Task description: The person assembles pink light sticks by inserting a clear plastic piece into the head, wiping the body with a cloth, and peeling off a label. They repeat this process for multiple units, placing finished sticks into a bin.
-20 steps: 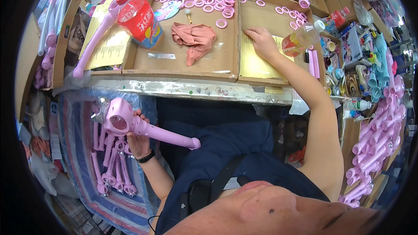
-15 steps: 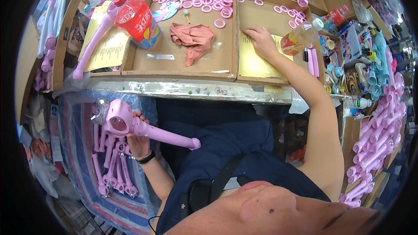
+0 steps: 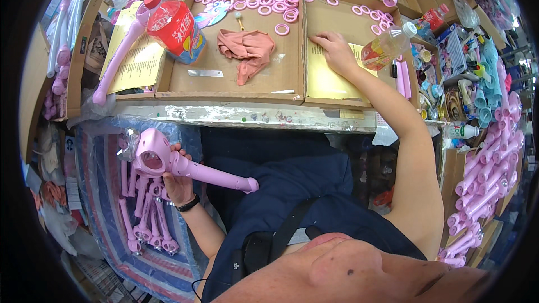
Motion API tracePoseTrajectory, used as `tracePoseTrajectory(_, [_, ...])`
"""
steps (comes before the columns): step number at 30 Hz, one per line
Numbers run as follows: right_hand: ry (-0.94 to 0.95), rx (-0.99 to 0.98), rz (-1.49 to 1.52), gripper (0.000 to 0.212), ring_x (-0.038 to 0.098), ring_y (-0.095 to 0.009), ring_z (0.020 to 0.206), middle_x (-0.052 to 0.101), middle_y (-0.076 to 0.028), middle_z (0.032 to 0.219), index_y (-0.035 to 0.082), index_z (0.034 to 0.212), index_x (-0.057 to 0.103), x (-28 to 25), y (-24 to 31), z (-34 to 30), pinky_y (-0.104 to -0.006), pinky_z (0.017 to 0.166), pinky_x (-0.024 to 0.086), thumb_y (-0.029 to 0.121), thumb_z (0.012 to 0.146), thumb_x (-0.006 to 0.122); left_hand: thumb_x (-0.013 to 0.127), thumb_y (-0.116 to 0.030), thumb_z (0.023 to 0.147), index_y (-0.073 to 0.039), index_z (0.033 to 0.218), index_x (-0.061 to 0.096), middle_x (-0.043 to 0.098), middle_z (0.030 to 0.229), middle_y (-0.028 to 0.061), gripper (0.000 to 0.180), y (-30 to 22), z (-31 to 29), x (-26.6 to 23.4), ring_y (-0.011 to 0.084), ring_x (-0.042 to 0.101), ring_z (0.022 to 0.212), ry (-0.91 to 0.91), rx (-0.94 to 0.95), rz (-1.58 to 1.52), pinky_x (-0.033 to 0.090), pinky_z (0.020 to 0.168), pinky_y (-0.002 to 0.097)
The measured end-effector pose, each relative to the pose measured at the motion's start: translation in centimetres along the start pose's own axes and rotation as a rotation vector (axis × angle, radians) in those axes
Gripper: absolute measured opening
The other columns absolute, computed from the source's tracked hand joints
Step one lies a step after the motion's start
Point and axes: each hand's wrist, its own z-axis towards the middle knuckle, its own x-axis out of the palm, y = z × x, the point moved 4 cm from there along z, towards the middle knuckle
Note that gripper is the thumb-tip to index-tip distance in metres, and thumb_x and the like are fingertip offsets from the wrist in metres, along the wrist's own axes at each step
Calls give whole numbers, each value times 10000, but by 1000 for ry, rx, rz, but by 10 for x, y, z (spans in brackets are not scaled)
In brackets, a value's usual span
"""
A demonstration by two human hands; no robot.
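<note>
My left hand (image 3: 181, 186) is closed around a pink plastic toy wand (image 3: 216, 175) near the neck, just below its wide head. The head has an oval opening and a shiny clear piece at its far end; the handle points right across my lap. Up on the bench, my right hand (image 3: 337, 53) lies with its fingers stretched out on a yellow printed sheet (image 3: 331, 85) inside a shallow cardboard box. Nothing shows in that hand, though part of its underside is hidden. Close to its wrist leans a clear bottle (image 3: 387, 47) with a white cap.
Pink rings (image 3: 265, 0) lie along the back of the boxes (image 3: 185, 87). A salmon cloth (image 3: 247, 50), a red-capped bottle (image 3: 177, 31) and another pink wand (image 3: 120, 59) are to the left. Several similar pink wands (image 3: 154, 224) sit below my left hand; pink handles (image 3: 485, 182) are piled at right.
</note>
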Motion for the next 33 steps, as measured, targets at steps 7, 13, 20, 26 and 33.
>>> tracePoseTrajectory(7, [-22,45,81,339,551,-301,1021,608,-108,1052,101,1015,670,0,-5,-1,-378,884,459,-35,757,497,713,-373,792,51,1297,384,419,1286,154,736,0,-1,0,230,482,1124,4,4,7,408,978,355])
tracePoseTrajectory(13, [-33,85,164,325,549,-308,1027,586,-120,1074,92,960,662,-1,-7,-2,-383,884,458,-73,740,489,718,-369,788,53,1293,390,423,1282,156,735,0,-1,0,233,486,1121,3,7,3,409,977,356])
tracePoseTrajectory(20, [-56,202,389,259,569,-293,1017,592,-130,1088,59,812,674,1,-19,-6,-349,874,460,-61,736,458,724,-361,785,54,1288,388,424,1278,156,734,0,-1,-1,233,488,1116,-2,10,-2,415,973,356])
tracePoseTrajectory(26, [-74,244,601,212,579,-243,1012,623,-140,1057,0,619,608,-1,-33,-8,-300,838,455,-72,680,418,717,-365,790,39,1298,377,438,1255,156,733,-1,0,3,247,489,1114,5,-1,-5,413,980,380])
tracePoseTrajectory(33, [107,316,920,136,543,-272,1085,632,-170,1090,3,496,480,-13,-42,-6,-336,952,390,-39,599,402,698,-395,807,-48,1346,359,515,1162,156,725,1,-8,7,278,538,1034,-48,-181,2,368,1025,493])
